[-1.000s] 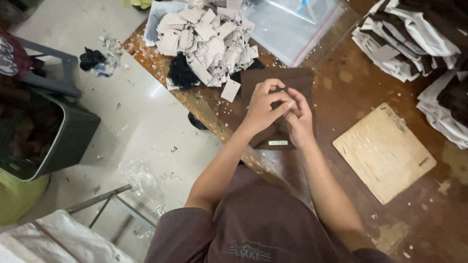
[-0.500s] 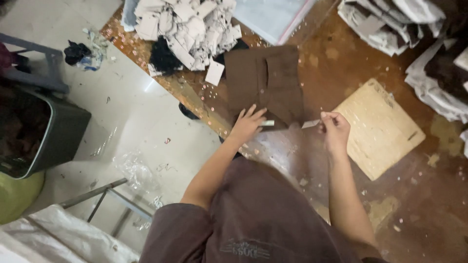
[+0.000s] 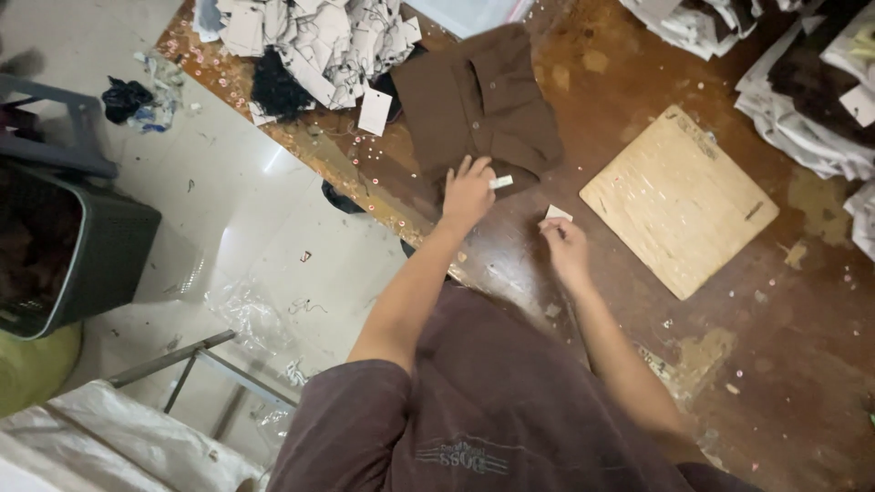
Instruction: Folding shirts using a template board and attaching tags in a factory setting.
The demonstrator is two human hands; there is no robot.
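Folded brown garment (image 3: 478, 109) was laid on worktop (image 3: 638, 301), long axis running away from person. Left hand (image 3: 469, 189) was pressed flat on its near edge, fingers spread, beside small white label (image 3: 500, 182). Right hand (image 3: 565, 248) was placed just beside, off garment toward near right; small white slip (image 3: 558, 214) was pinched in narrow fingers. Left hand was nearer to garment. Wooden board (image 3: 679, 200) was seen well apart, to right.

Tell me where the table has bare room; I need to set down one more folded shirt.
Bare wood lies between the folded brown shirt and the plywood board, and below the board toward the near right. The top edge is crowded: card pile at left, bundled stacks at right.
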